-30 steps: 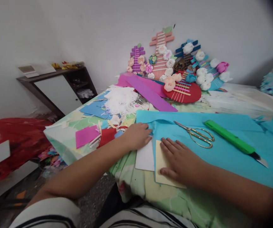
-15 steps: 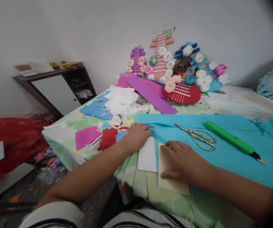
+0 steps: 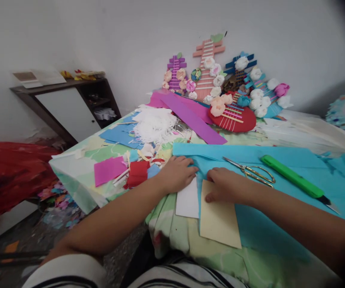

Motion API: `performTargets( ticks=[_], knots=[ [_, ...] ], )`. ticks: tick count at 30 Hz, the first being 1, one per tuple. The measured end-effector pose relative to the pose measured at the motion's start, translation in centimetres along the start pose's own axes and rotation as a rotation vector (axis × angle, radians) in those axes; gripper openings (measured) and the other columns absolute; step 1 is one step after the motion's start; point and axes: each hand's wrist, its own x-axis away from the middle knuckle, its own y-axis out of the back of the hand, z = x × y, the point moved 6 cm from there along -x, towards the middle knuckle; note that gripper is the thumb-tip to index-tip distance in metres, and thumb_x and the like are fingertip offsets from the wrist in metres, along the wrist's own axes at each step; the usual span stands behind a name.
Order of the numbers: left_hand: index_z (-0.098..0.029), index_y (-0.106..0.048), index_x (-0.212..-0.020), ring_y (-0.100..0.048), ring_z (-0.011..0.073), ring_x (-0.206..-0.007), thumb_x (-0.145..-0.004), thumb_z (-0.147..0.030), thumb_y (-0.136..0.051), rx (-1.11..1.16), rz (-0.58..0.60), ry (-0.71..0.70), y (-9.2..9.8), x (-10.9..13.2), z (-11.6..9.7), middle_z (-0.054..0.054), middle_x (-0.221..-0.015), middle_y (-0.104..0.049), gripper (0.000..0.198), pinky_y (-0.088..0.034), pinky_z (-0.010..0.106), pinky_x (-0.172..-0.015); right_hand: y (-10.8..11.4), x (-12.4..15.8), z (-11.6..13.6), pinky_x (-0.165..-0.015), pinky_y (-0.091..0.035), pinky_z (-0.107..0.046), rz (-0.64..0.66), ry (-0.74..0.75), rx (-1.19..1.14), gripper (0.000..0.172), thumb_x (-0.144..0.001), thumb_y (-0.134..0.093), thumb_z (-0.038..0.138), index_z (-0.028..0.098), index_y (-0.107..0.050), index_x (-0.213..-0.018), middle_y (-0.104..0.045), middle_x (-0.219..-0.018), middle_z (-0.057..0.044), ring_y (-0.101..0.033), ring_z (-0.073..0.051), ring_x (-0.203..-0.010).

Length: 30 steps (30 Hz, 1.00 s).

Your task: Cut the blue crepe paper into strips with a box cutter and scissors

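Note:
A sheet of turquoise crepe paper (image 3: 268,218) lies across the table's front, its top strip folded over. My left hand (image 3: 178,174) rests flat at the sheet's left edge, fingers stretched, over the upper end of a white card (image 3: 187,198). Right of it, a cream card (image 3: 220,224) lies on the turquoise paper. My right hand (image 3: 228,184) is on this card's top end, fingers bent and thumb apart from them. Gold-handled scissors (image 3: 252,173) and a green utility knife (image 3: 294,176), blade out, lie on the paper to the right.
White shredded threads (image 3: 156,124), purple paper strips (image 3: 195,118) and coloured scraps (image 3: 138,174) lie at the left and back. Flower-decorated craft pieces (image 3: 208,72) lean against the wall. Left of the table stand a cabinet (image 3: 67,114) and a red plastic bag (image 3: 13,176).
My right hand has slid up the cream card to its top end, baring its lower part, and its fingers have bent more. My left hand stays about where it was.

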Motion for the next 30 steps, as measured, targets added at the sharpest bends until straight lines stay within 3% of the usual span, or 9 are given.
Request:
performTargets(
  ticks=[4, 11, 17, 21, 25, 27, 30],
  knots=[
    [-0.027, -0.059, -0.109, -0.05, 0.0219, -0.099, -0.09, -0.033, -0.042, 0.023, 0.015, -0.006, -0.1, -0.1, 0.1, 0.005, -0.107, -0.057, 0.026, -0.037, 0.037, -0.081, 0.7, -0.5, 0.1, -0.057, -0.036, -0.026, 0.066, 0.037, -0.055, 0.014, -0.071, -0.053, 0.032, 0.019, -0.057, -0.075, -0.062, -0.079, -0.004, -0.055, -0.017, -0.072],
    [-0.023, -0.058, -0.107, -0.051, 0.0228, -0.098, -0.089, -0.032, -0.042, 0.033, 0.002, -0.006, -0.1, 0.0, 0.0, 0.004, -0.107, -0.058, 0.026, -0.037, 0.038, -0.079, 1.0, -0.6, -0.1, -0.056, -0.034, -0.027, 0.089, 0.083, -0.086, 0.014, -0.076, -0.047, 0.031, 0.02, -0.056, -0.076, -0.061, -0.074, -0.002, -0.052, -0.016, -0.067],
    [-0.017, -0.059, -0.096, -0.051, 0.0236, -0.095, -0.089, -0.033, -0.043, 0.028, -0.015, 0.01, -0.3, 0.0, 0.1, 0.007, -0.104, -0.058, 0.024, -0.038, 0.038, -0.079, -0.2, 1.5, 0.8, -0.079, -0.039, -0.038, 0.038, 0.17, -0.023, 0.033, -0.073, -0.055, 0.041, 0.016, -0.059, -0.094, -0.057, -0.099, -0.011, -0.051, -0.026, -0.094],
    [-0.018, -0.058, -0.1, -0.05, 0.024, -0.096, -0.089, -0.032, -0.042, 0.03, -0.019, 0.008, -0.5, 0.0, 0.2, 0.007, -0.106, -0.057, 0.024, -0.038, 0.039, -0.08, -0.5, 2.4, 0.9, -0.081, -0.04, -0.042, 0.054, 0.118, 0.027, 0.052, -0.065, -0.061, 0.05, 0.013, -0.056, -0.103, -0.054, -0.105, -0.014, -0.05, -0.029, -0.097],
    [-0.018, -0.058, -0.101, -0.05, 0.0237, -0.097, -0.089, -0.032, -0.041, 0.029, -0.015, 0.0, -0.7, 0.0, 0.2, 0.007, -0.106, -0.057, 0.025, -0.038, 0.039, -0.082, -0.3, 2.7, 2.0, -0.077, -0.041, -0.042, 0.083, 0.147, 0.094, 0.055, -0.058, -0.064, 0.052, 0.013, -0.057, -0.095, -0.057, -0.098, -0.013, -0.05, -0.03, -0.091],
    [-0.018, -0.058, -0.101, -0.05, 0.0232, -0.097, -0.089, -0.032, -0.041, 0.029, -0.015, -0.004, -0.7, 0.0, 0.2, 0.007, -0.106, -0.057, 0.025, -0.038, 0.038, -0.082, -0.2, 2.6, 2.3, -0.075, -0.041, -0.04, 0.101, 0.13, 0.072, 0.05, -0.056, -0.066, 0.05, 0.013, -0.057, -0.089, -0.057, -0.096, -0.013, -0.051, -0.028, -0.089],
    [-0.018, -0.059, -0.101, -0.051, 0.0226, -0.096, -0.089, -0.032, -0.042, 0.032, -0.014, -0.008, -0.5, 0.0, 0.1, 0.007, -0.107, -0.057, 0.025, -0.038, 0.037, -0.081, 0.0, 2.4, 1.7, -0.063, -0.039, -0.032, 0.162, 0.079, -0.044, 0.024, -0.065, -0.058, 0.037, 0.016, -0.055, -0.077, -0.058, -0.083, -0.008, -0.052, -0.021, -0.075]
  ],
)
